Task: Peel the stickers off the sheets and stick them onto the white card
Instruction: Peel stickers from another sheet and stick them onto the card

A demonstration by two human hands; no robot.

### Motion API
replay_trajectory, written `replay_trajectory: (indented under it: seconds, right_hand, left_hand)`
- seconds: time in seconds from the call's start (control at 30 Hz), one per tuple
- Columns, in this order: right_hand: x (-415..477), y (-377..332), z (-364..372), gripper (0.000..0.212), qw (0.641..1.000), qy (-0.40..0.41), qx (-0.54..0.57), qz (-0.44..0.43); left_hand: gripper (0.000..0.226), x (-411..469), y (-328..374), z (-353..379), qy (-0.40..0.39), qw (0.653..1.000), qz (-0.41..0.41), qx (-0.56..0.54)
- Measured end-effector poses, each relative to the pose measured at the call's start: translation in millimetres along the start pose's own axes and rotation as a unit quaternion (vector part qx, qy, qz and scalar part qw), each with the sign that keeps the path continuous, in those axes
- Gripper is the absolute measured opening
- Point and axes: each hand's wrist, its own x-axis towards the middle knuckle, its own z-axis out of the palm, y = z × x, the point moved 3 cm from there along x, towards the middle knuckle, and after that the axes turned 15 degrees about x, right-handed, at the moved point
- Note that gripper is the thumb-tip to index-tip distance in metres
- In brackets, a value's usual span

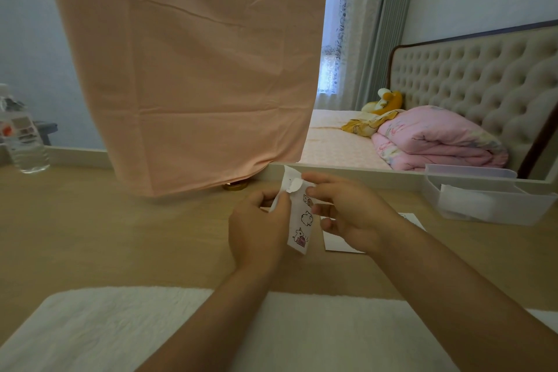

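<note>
My left hand (256, 229) grips the sticker sheet (300, 231); my right hand (350, 211) pinches a half-peeled sticker (294, 185) at its 12 o'clock end. White card (335, 243) at 3 o'clock.

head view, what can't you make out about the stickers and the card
- White card: mostly hidden behind the right hand; any stickers on it unseen.
- Sticker sheet: left edge covered by the left hand; drawings too small to identify.
- Sticker pinched by the right hand: only its white back shows.
- Bottle: cut off by the left edge.
</note>
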Motion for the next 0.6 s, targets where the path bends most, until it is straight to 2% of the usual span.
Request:
replay_trajectory:
  seconds: [0.07, 0.1, 0.13, 0.17, 0.2, 0.23, 0.27, 0.33, 0.4, 0.47, 0.5, 0.6]
  right_hand:
    - [2, -3, -2, 0.032, 0.999, -0.002, 0.018, -0.044]
    - [2, -6, -4, 0.032, 0.994, -0.006, -0.029, -0.101]
    - [1, -9, -5, 0.031, 0.976, -0.009, -0.127, -0.175]
    - [0, -11, -5, 0.029, 0.933, -0.007, -0.255, -0.254]
    - [-1, -11, -4, 0.027, 0.870, -0.005, -0.372, -0.324]
    - [-1, -11, -3, 0.026, 0.810, 0.001, -0.449, -0.376]
    - [-1, -9, -3, 0.025, 0.770, 0.008, -0.485, -0.413]
    - [-1, -7, -3, 0.019, 0.721, 0.013, -0.510, -0.468]
    - [-1, -6, -2, 0.010, 0.688, 0.019, -0.522, -0.504]
    - [-2, -7, -2, 0.005, 0.681, 0.027, -0.523, -0.512]
    - [-3, -7, -2, 0.005, 0.694, 0.029, -0.516, -0.500]
    - [-2, -10, -5, 0.008, 0.780, 0.030, -0.470, -0.412]
  left_hand:
    - [0.007, 1, -2, 0, -0.003, 1.000, -0.007, -0.006]
    - [0.007, 2, -3, 0, -0.008, 1.000, -0.008, -0.008]
    - [0.007, 3, -3, 0, -0.015, 1.000, -0.005, -0.007]
    - [0.008, 4, -4, 0, -0.024, 1.000, 0.000, -0.007]
    - [0.009, 4, -3, 0, -0.033, 0.999, 0.006, -0.006]
    - [0.009, 4, -3, 0, -0.042, 0.999, 0.015, -0.005]
    - [0.010, 4, -2, 0, -0.051, 0.998, 0.023, -0.004]
    - [0.009, 3, 0, 0, -0.068, 0.997, 0.032, -0.006]
    - [0.009, 2, 2, 0, -0.080, 0.996, 0.039, -0.010]
    - [0.010, 1, 4, 0, -0.086, 0.995, 0.047, -0.009]
    - [0.010, 1, 4, -1, -0.088, 0.995, 0.049, -0.008]
    - [0.010, 1, 5, -1, -0.083, 0.995, 0.053, 0.011]
